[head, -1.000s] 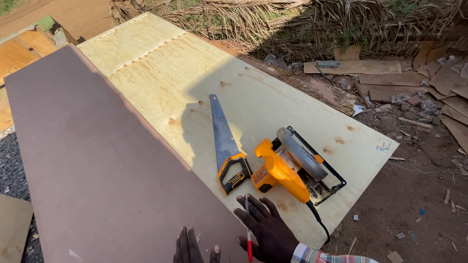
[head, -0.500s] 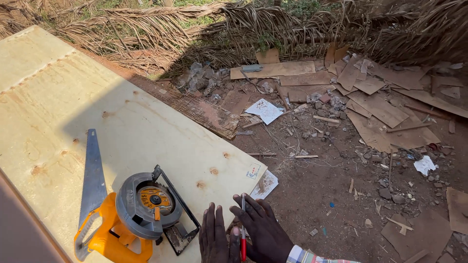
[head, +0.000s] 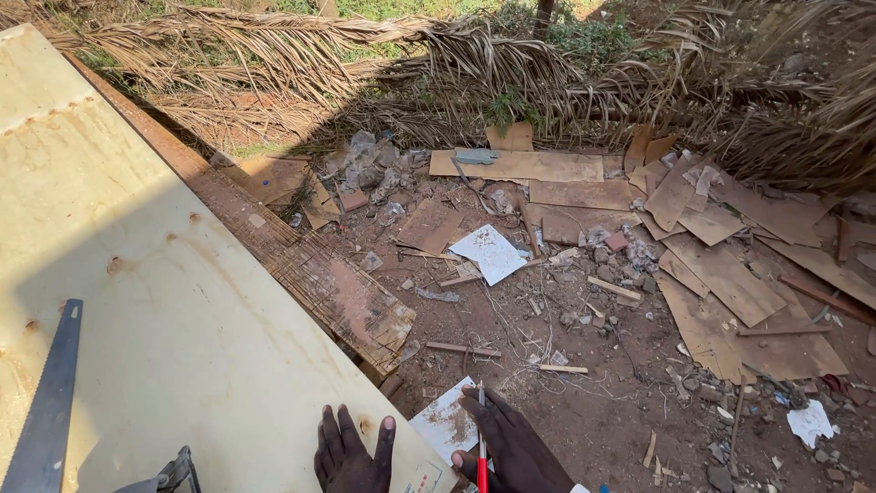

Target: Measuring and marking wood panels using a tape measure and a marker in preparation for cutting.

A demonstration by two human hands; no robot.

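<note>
Scrap-strewn dirt [head: 602, 383] surrounds the pale plywood sheet [head: 164, 319] — left hand [head: 351, 456] flat, fingers released, steadying it; right hand [head: 516, 452] grasping a red pencil [head: 481, 456].

left grip [head: 349, 456]: bare, no glove | right grip [head: 516, 449]: bare, no ring | sleeves: hardly visible

1 head-worn camera looks steeply down from close above the plywood sheet [head: 164, 319]. It faces outward over scrap-littered ground [head: 593, 365] toward dry palm fronds [head: 365, 55]
</note>
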